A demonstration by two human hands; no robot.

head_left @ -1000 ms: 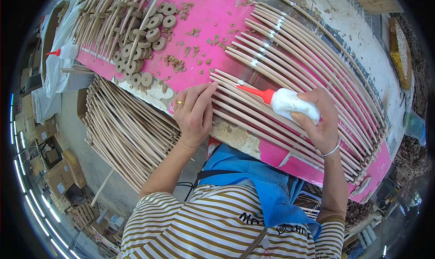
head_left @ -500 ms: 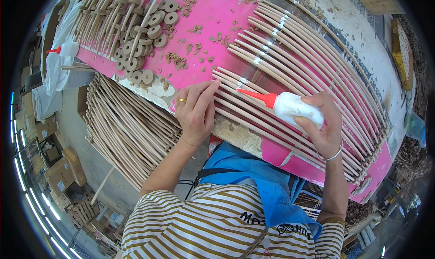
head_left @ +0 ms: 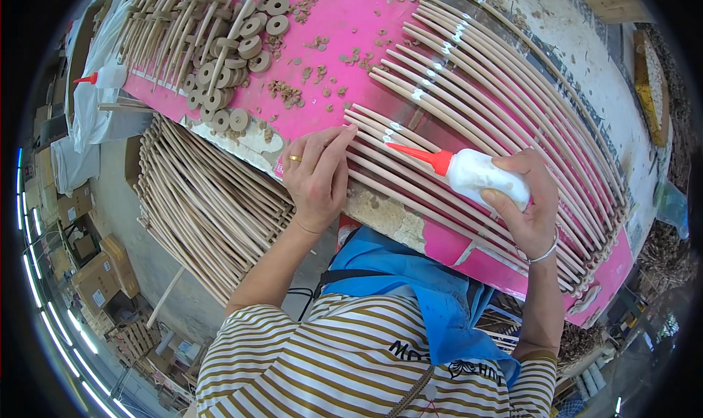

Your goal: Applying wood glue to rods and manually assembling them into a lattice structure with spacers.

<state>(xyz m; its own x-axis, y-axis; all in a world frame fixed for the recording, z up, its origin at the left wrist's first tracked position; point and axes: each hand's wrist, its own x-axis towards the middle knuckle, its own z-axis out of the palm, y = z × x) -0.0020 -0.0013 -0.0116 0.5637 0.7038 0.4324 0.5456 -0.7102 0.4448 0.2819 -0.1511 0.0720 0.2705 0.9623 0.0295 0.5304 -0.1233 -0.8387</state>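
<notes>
In my right hand point(head_left: 523, 198) is a white glue bottle point(head_left: 480, 176) with a red pointed nozzle point(head_left: 421, 157), tilted so the tip sits just over the nearer sticks. Thin wooden sticks point(head_left: 469, 118) lie side by side across the table, and white glue dabs point(head_left: 417, 94) run in a line over several of them. My left hand point(head_left: 318, 173), wearing a ring, has its bent fingers together at the left end of one near stick point(head_left: 373, 134); the thumb's grip is mostly hidden.
Wooden rings point(head_left: 238, 121) and sticks threaded through rings point(head_left: 194, 23) lie at the table's far left. Small wood discs point(head_left: 285, 92) are scattered over the pink surface point(head_left: 329, 23). Another glue bottle point(head_left: 110, 77) stands at the left edge; a big stick bundle point(head_left: 212, 206) lies below.
A further white dab now shows on a near stick by the nozzle. The bottle and my right hand have shifted slightly right; my left hand has hardly moved.
</notes>
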